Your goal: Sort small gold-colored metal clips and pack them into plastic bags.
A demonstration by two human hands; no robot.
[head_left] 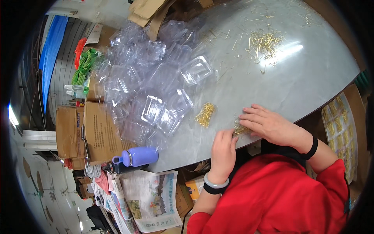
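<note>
Containers, left to right: cardboard boxes [105, 134] stand beyond the table's left edge, contents hidden. A purple bottle [142, 156] is at the near left corner, lid on. Clear plastic trays [159, 74] lie heaped over the table's left part; those on top look empty. Beside the heap: a small bundle of gold pins [205, 115]. At far right, below the table edge, an open carton [359, 117] contains rows of gold packs [339, 124].

Hands: left hand [223, 155], fingers bent, at a second pin bundle [240, 128] by the near edge; right hand [269, 124] palm down, fingers extended over it. Cannot tell whether either grips.

Surroundings: newspaper [156, 201] below the near left corner; grey table [296, 84], smooth, with a loose pin pile [267, 45] toward its far edge.
</note>
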